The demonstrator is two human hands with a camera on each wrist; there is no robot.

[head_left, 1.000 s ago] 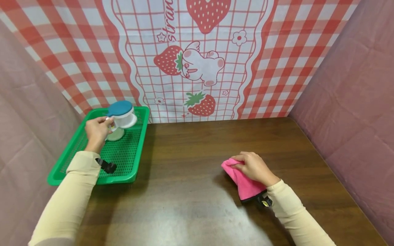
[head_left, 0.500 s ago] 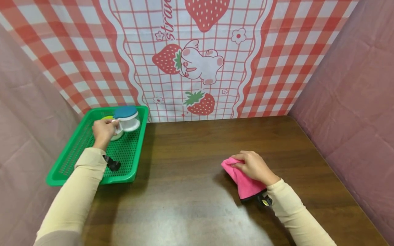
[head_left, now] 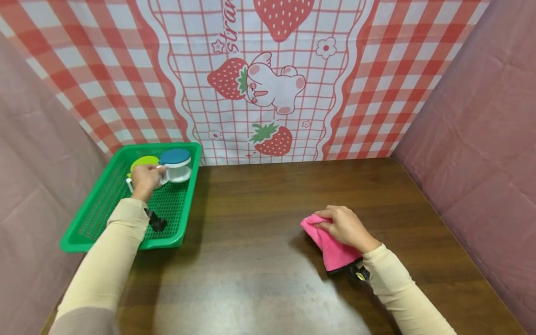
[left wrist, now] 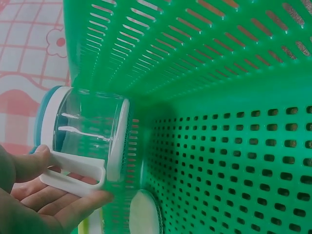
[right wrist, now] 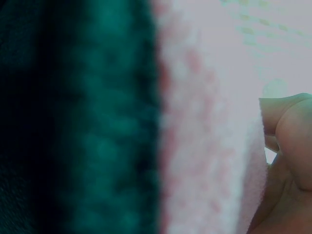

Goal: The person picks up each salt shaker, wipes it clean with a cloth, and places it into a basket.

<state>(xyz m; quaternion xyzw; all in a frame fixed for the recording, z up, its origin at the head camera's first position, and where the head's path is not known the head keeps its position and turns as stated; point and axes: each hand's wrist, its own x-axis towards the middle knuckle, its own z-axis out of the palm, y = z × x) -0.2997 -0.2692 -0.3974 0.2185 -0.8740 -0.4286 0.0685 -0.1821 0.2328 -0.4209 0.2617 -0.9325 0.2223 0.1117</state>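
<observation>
Inside the green basket (head_left: 191, 200), my left hand (head_left: 145, 180) grips the white handle (left wrist: 73, 163) of a clear seasoning jar (head_left: 180, 173) with a blue lid. In the left wrist view the thumb lies on the handle's lid end, the fingers behind it. The jar is near the basket's back right corner. A second jar with a lime-green lid (head_left: 144, 162) stands beside it, partly hidden by my left hand. Over the table at right, my right hand (head_left: 345, 225) pinches a pink cloth (head_left: 335, 251), which hangs down and shows a dark edge.
The basket sits at the left on the brown wooden table (head_left: 251, 223), its mesh walls (left wrist: 219, 58) close around the left hand. A strawberry-print checked cloth (head_left: 268, 93) stands behind the table. Pink fabric (head_left: 473, 116) flanks the right side, and more hangs at left.
My left hand has moved right and lower into the basket with the blue-lidded jar, uncovering the lime-green lid. The right hand and the pink cloth have stayed in place.
</observation>
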